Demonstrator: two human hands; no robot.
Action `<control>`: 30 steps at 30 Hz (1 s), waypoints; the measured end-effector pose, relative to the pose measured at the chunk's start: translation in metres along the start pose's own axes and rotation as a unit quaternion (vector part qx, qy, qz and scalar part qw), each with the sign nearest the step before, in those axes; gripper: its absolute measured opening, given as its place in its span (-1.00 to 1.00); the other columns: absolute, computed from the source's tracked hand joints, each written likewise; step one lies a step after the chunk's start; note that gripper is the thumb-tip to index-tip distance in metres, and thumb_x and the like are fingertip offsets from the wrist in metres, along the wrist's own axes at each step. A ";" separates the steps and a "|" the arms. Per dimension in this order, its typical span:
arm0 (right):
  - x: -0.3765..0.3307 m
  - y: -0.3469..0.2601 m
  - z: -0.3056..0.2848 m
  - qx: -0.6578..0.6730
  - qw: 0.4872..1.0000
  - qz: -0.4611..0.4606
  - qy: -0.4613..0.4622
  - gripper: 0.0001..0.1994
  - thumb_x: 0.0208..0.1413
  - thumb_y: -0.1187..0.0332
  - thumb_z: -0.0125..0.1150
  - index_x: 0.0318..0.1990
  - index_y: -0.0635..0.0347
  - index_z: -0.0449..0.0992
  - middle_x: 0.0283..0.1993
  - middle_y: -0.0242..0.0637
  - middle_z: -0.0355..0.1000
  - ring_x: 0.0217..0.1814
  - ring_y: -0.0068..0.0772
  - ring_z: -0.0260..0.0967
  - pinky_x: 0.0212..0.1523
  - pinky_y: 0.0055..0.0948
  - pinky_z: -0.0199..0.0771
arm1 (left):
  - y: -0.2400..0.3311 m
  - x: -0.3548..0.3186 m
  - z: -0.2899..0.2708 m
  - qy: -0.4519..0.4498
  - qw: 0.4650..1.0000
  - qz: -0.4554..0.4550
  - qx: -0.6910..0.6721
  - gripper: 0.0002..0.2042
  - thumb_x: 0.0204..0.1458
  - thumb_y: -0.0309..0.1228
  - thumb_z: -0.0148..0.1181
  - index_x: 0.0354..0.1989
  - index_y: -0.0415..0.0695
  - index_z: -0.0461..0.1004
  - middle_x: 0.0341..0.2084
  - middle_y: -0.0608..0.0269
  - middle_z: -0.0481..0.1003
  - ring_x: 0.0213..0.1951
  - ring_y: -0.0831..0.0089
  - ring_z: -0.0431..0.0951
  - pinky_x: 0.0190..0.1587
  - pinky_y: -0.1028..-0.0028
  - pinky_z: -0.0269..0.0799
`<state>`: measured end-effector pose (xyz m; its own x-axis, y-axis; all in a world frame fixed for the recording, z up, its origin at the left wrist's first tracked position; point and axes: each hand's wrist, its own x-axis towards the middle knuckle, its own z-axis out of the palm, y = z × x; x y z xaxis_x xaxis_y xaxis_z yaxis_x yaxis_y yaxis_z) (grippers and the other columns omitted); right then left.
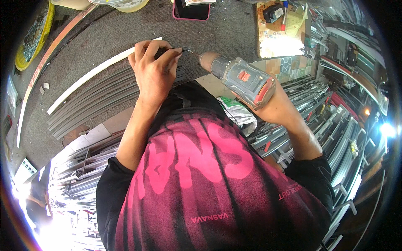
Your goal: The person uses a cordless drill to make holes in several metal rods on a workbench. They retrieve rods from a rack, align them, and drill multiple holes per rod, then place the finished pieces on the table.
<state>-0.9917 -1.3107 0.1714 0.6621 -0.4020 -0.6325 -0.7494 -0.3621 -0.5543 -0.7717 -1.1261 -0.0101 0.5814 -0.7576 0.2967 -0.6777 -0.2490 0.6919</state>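
Observation:
My right hand [270, 106] is wrapped round the grip of a cordless drill [238, 78], whose grey body hides most of the fingers. Its chuck and thin bit point left, toward my other hand. My left hand [154, 67] is closed in a pinch at the bit's tip, where a small dark end shows by the fingertips; too little of it is visible to name. Under and beside this hand lie several thin dark grey strips [98, 98] side by side. A white strip [90, 80] runs along their far side and passes by my knuckles.
A grey carpeted worktop [226, 27] carries a pink-edged phone [191, 12], a yellow basket of screws [35, 42] and a long wooden strip [38, 72]. On a board [264, 44] at right are a black battery [273, 14] and a red marker [284, 21]. Metal profiles [339, 134] crowd the right.

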 end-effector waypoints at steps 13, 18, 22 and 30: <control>-0.002 0.010 -0.002 -0.024 0.998 0.058 -0.016 -0.29 -0.01 0.36 0.70 0.35 0.28 0.61 0.30 0.17 0.64 0.44 0.34 0.54 0.51 0.07 0.53 | 0.012 0.006 -0.002 -0.009 1.000 -0.016 0.014 -0.77 0.02 -0.37 0.71 -0.12 0.16 0.89 -0.07 0.53 0.69 0.18 0.19 0.56 0.29 0.10 0.34; -0.001 -0.006 -0.008 -0.044 0.998 0.042 -0.025 -0.35 0.01 0.34 0.68 0.31 0.28 0.63 0.24 0.19 0.66 0.41 0.34 0.55 0.47 0.06 0.53 | 0.016 0.008 0.002 -0.024 0.999 -0.006 0.033 -0.74 0.02 -0.37 0.70 -0.09 0.17 0.88 -0.04 0.57 0.69 0.21 0.19 0.54 0.33 0.06 0.28; -0.003 -0.017 -0.012 -0.076 0.996 0.034 -0.027 -0.38 0.04 0.32 0.68 0.29 0.26 0.65 0.22 0.16 0.68 0.38 0.33 0.58 0.45 0.07 0.54 | 0.010 0.007 0.005 -0.020 1.000 0.014 0.017 -0.72 0.01 -0.39 0.69 -0.09 0.18 0.88 -0.02 0.59 0.71 0.22 0.21 0.54 0.33 0.07 0.26; -0.004 -0.022 -0.011 -0.118 0.993 0.018 -0.015 -0.35 0.05 0.27 0.70 0.32 0.24 0.65 0.26 0.17 0.67 0.38 0.33 0.58 0.46 0.06 0.55 | 0.009 0.006 0.006 -0.017 1.000 0.021 0.013 -0.75 0.02 -0.40 0.68 -0.11 0.16 0.88 -0.03 0.58 0.73 0.22 0.22 0.55 0.32 0.08 0.25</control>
<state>-0.9775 -1.3102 0.1915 0.6321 -0.3933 -0.6677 -0.7474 -0.5368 -0.3914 -0.7772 -1.1361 -0.0058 0.5360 -0.7882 0.3026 -0.7131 -0.2308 0.6619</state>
